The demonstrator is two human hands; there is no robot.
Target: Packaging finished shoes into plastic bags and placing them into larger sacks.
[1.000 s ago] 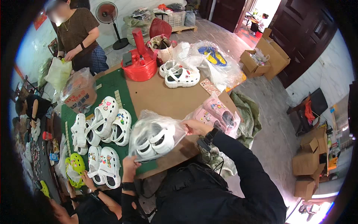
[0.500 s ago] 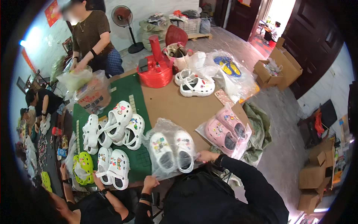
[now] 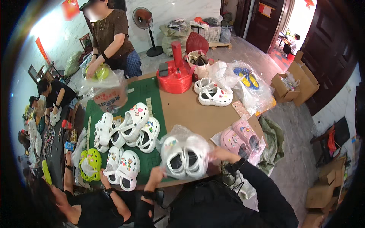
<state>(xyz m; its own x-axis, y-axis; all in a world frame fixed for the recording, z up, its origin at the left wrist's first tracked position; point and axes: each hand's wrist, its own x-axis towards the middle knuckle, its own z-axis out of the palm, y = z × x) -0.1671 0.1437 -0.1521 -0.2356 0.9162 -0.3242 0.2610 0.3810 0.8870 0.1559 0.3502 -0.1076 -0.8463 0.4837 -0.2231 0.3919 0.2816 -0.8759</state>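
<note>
A clear plastic bag (image 3: 207, 142) holds a pair of white clogs (image 3: 185, 157) with colourful charms, side by side at the table's near edge. At the bag's lower left corner, my left hand (image 3: 156, 177) has its fingers closed on the plastic. My right hand (image 3: 223, 154) grips the bag's right side, close to a bagged pair of pink clogs (image 3: 236, 140). To the left lie loose white clogs (image 3: 134, 118) in a cluster, and another white pair (image 3: 126, 169) sits nearer me. A co-worker's hand (image 3: 105, 178) touches that nearer pair, beside lime-green clogs (image 3: 90, 164).
Across the table, a person handles a plastic bag with yellow-green shoes (image 3: 101, 72). A red spool of plastic twine (image 3: 175, 81), white clogs (image 3: 215, 95) and bagged blue-yellow shoes (image 3: 246, 77) stand at the back. Cardboard boxes (image 3: 285, 85) sit on the floor at right.
The bagged white clogs have come together and now sit side by side, turned slightly. Both my hands have shifted up with the bag. The person opposite has moved the yellow-green shoes over a bag.
</note>
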